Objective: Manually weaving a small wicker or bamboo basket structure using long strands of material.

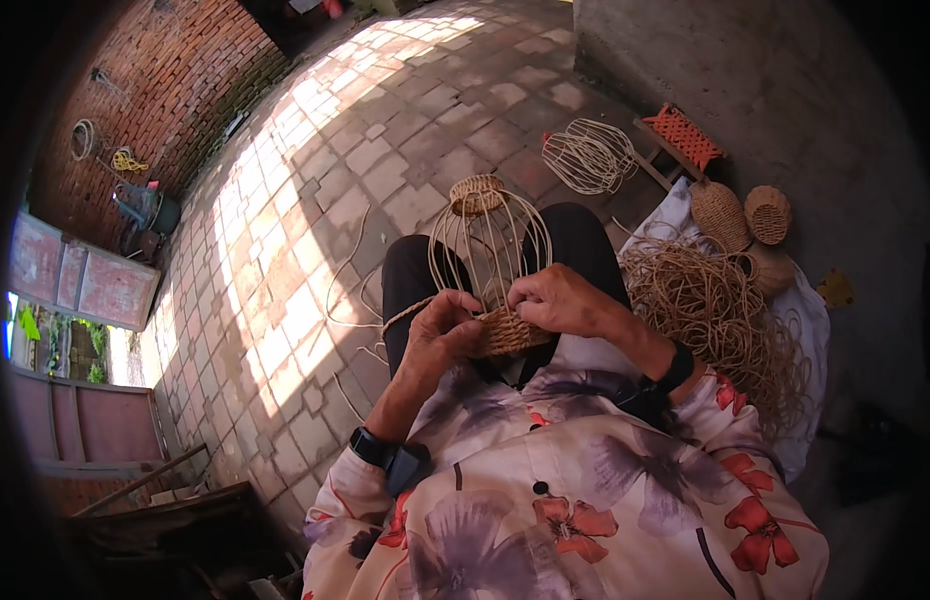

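A half-woven basket (515, 335) rests in my lap between my knees. Bare, pale ribs bow outward from its woven near band to a small woven ring (477, 194) at the far end. My left hand (445, 328) is closed on the left side of the near band, fingers curled at its edge. Beside those fingers a twisted cord (405, 312) runs off to the left. On the right side of the same band, my right hand (565, 300) is closed in a pinch at the rim. Its fingertips partly hide what they grip.
Loose strands (360, 290) trail over the paving left of my knees. To my right, a heap of tan cord (705, 290) lies on white cloth (810, 350). Woven baskets (720, 215), a wire-like rib frame (590, 157) and an orange-seated stool (685, 138) stand near the wall.
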Demonstrator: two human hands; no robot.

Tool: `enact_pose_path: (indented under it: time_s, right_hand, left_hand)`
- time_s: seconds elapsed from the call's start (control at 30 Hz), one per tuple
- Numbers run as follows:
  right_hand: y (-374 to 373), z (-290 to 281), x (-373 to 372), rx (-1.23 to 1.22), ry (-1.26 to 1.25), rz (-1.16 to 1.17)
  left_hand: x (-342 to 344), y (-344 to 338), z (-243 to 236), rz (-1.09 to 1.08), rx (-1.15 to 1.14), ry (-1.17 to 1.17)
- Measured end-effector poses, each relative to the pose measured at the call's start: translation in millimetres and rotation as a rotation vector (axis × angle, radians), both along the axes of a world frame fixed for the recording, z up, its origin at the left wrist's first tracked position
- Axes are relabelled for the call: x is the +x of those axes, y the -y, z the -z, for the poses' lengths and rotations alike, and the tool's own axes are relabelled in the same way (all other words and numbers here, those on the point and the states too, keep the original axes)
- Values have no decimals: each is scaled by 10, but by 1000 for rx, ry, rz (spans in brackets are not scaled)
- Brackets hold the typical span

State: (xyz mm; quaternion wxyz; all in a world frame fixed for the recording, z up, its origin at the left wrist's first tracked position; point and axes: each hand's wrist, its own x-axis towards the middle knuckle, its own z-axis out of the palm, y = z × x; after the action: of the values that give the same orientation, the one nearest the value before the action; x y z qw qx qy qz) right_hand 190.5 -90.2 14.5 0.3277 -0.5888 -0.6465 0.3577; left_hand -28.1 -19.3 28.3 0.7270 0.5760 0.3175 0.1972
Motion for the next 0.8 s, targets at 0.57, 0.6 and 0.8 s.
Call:
enact_pose_path:
  time_s: [0.57,0.6,0.8]
  right_hand:
    - [39,-88,19,61,240,-56]
    - [57,-88,24,133,270,-65]
    - [113,-12,6,330,281,-51]
  left_hand:
    - [90,45,-191,192,1099,-313]
    - [108,48,-230,232,1087,-341]
    - [237,-172,-307,450,912,-455]
